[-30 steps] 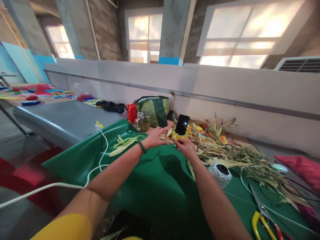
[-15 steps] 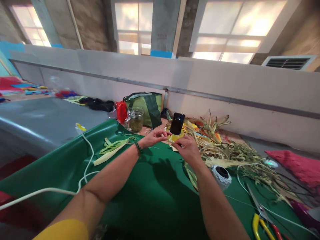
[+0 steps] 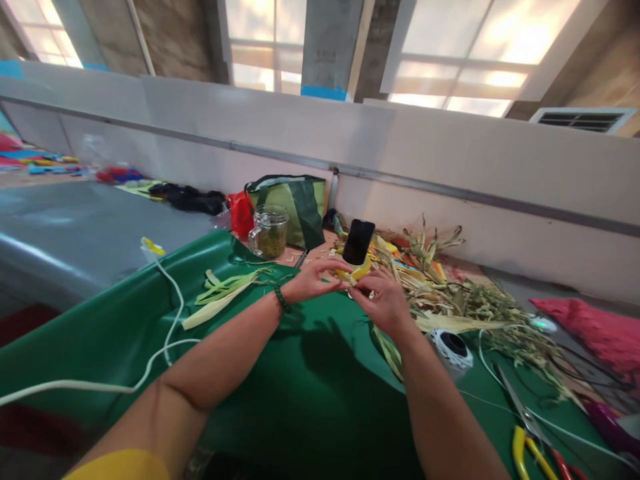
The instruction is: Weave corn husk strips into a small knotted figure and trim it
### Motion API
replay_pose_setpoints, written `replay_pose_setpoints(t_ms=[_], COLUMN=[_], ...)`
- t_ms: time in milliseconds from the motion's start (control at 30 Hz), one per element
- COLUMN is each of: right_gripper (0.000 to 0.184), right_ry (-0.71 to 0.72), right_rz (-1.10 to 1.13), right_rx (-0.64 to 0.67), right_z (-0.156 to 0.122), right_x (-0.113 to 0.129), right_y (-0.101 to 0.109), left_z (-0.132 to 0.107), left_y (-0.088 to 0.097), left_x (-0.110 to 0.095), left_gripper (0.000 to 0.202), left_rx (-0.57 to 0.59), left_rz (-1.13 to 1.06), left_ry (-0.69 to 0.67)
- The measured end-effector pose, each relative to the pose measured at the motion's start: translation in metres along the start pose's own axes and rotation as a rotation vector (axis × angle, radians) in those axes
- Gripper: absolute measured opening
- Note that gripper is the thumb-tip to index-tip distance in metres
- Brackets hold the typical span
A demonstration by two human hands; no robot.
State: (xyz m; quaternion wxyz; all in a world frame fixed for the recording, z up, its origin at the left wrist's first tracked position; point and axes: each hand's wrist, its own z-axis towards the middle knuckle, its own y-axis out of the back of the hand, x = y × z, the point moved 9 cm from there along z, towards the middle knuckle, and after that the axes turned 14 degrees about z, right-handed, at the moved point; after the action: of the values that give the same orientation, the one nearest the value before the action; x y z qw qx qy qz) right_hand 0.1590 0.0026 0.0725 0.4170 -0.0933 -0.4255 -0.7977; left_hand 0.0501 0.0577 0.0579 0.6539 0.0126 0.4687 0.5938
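My left hand (image 3: 314,281), with a dark beaded bracelet (image 3: 281,298) at the wrist, pinches a small pale husk-like piece (image 3: 352,277). On the other side of it, the fingertips of my right hand (image 3: 386,301) are closed on the same piece; its exact shape is too small to make out. Just beyond the fingers a black phone (image 3: 359,241) leans upright in a yellow ring-shaped holder (image 3: 364,268). Dry corn husks (image 3: 425,292) lie beside my right hand. Pale green husk strips (image 3: 220,299) rest to the left on the green sheet (image 3: 300,400).
A glass mug (image 3: 270,232) and a green bag (image 3: 305,207) stand at the back. To the right are a white thread spool (image 3: 453,350), scissors (image 3: 523,407), dried stalks (image 3: 493,303) and pink cloth (image 3: 590,327). A white cable (image 3: 170,293) crosses the left side.
My hands have come closer together around the pale piece, with the left hand moved slightly right. The view has shifted a little; other things stay in place.
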Motion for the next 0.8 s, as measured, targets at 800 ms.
replay_pose_setpoints(t_ms=[800], right_gripper=[0.018], right_ry=[0.161], right_rz=[0.004], right_rx=[-0.134], right_z=[-0.006], right_x=[-0.002], right_y=[-0.009], left_z=[0.003], left_y=[-0.006], left_x=[0.020], left_gripper=[0.038], left_rx=[0.066], left_rz=[-0.301], left_ry=[0.192])
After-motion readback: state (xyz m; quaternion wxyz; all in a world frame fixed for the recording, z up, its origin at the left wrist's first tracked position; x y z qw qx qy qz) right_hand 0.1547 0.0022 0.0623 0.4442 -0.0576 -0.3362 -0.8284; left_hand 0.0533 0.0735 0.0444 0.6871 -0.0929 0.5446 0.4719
